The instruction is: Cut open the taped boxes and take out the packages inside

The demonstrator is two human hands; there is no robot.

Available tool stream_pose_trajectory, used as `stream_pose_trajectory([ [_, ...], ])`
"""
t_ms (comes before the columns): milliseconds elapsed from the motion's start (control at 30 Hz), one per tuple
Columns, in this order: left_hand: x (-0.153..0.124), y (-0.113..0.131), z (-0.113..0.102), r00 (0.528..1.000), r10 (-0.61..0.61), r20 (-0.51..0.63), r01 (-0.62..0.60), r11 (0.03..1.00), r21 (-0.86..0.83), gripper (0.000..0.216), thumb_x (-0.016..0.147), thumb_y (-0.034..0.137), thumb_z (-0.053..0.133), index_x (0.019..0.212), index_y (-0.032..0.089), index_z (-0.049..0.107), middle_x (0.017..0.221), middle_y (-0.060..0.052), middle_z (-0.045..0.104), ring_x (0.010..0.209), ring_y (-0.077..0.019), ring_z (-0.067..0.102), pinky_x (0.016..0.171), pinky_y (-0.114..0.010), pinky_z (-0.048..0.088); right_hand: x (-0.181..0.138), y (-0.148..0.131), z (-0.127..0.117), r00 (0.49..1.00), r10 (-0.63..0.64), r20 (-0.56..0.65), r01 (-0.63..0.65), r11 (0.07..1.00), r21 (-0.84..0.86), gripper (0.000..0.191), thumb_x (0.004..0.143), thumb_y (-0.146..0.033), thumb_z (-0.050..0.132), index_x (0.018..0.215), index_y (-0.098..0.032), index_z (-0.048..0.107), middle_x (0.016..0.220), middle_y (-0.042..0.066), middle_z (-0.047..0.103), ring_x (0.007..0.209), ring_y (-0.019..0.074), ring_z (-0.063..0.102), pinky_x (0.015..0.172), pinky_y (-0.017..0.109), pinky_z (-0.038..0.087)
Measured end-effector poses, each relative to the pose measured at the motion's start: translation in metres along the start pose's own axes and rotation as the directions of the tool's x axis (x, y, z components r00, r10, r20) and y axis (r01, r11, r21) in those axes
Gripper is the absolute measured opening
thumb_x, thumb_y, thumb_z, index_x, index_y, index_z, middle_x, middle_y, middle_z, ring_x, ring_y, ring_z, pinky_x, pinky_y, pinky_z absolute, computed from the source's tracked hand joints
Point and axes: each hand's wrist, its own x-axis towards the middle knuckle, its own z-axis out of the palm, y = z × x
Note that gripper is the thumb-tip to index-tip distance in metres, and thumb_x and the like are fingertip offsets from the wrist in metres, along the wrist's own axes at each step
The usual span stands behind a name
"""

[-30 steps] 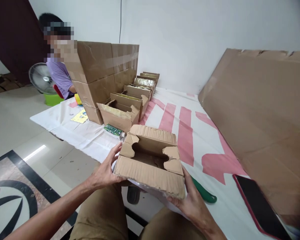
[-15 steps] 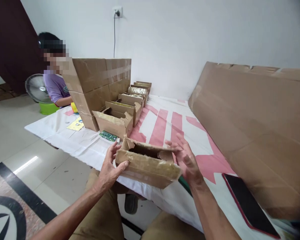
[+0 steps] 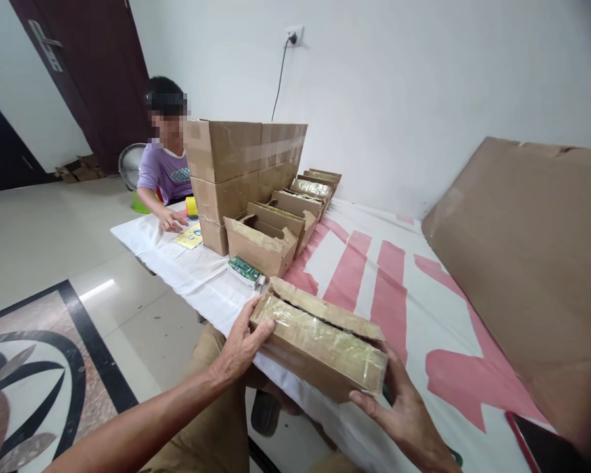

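A long, narrow cardboard box (image 3: 325, 348) is held between my two hands at the table's near edge. Its taped front flap is folded over the top, while the far flap (image 3: 325, 303) stands up at a slant with a dark gap between them. My left hand (image 3: 249, 338) grips the left end, thumb on the taped flap. At the right end my right hand (image 3: 391, 394) has its thumb low on the near side and its fingers behind, partly hidden. A small green-and-white carton (image 3: 245, 270) lies just beyond the box's left end.
Several open cardboard boxes (image 3: 262, 244) stand in a row toward the wall, beside a stack of closed boxes (image 3: 236, 154). A large cardboard sheet (image 3: 526, 276) leans at right, near a phone (image 3: 546, 447). Across the table sits a person in purple (image 3: 170, 171).
The box's near flap has folded down over its opening. My right hand has gone from loose fingers beside the box to gripping its right end. The view has turned left.
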Motion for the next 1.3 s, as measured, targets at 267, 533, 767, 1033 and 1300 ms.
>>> stream_pose_trajectory([
  [267,0.025,0.011,-0.115,0.915,0.066,-0.398,-0.082,0.996,-0.025,0.062,0.079,0.052,0.075,0.130,0.018,0.066,0.133,-0.009,0.070,0.131,-0.0334,0.059,0.116,-0.046,0.042,0.065,-0.071,0.111,0.959,-0.274,0.071,0.267,0.959,0.091,0.098,0.078,-0.049,0.082,0.160,-0.035,0.030,0.169,0.011,0.028,0.153,0.0375,0.034,0.116,0.054,0.045],
  [533,0.097,-0.025,-0.137,0.846,0.132,-0.516,-0.144,0.989,0.017,0.062,0.077,0.055,0.071,0.123,0.014,0.064,0.128,-0.013,0.069,0.127,-0.0324,0.059,0.114,-0.046,0.041,0.115,-0.057,0.180,0.966,-0.247,-0.076,0.255,0.957,0.137,0.098,0.083,-0.057,0.076,0.161,-0.028,0.024,0.164,0.018,0.035,0.149,0.0394,0.039,0.112,0.060,0.047],
  [767,0.116,-0.026,-0.128,0.829,0.194,-0.524,-0.175,0.981,0.085,0.056,0.084,0.055,0.064,0.122,0.015,0.065,0.123,-0.012,0.070,0.125,-0.0303,0.060,0.114,-0.043,0.042,0.100,-0.041,0.206,0.970,-0.191,-0.150,0.220,0.953,0.208,0.102,0.084,-0.057,0.076,0.162,-0.027,0.019,0.165,0.018,0.032,0.150,0.0391,0.036,0.108,0.058,0.052],
  [1033,0.036,-0.061,-0.124,0.866,0.150,-0.476,0.025,0.940,0.342,0.088,0.087,0.061,0.065,0.158,0.020,0.033,0.165,-0.017,0.034,0.152,-0.0371,0.034,0.126,-0.055,0.025,0.075,-0.006,0.207,0.975,-0.161,-0.152,0.193,0.955,0.223,0.099,0.082,-0.058,0.076,0.160,-0.024,0.027,0.162,0.020,0.037,0.147,0.0408,0.041,0.111,0.059,0.049],
  [1300,0.019,-0.087,-0.081,0.914,0.226,-0.338,-0.065,0.902,0.427,0.106,0.081,0.054,0.076,0.164,0.025,0.017,0.169,-0.018,0.024,0.155,-0.0399,0.028,0.122,-0.062,0.033,0.072,-0.002,0.207,0.978,-0.054,-0.201,0.125,0.925,0.359,0.070,0.092,-0.048,0.065,0.153,-0.023,0.041,0.155,0.018,0.047,0.136,0.0333,0.055,0.104,0.049,0.055],
])
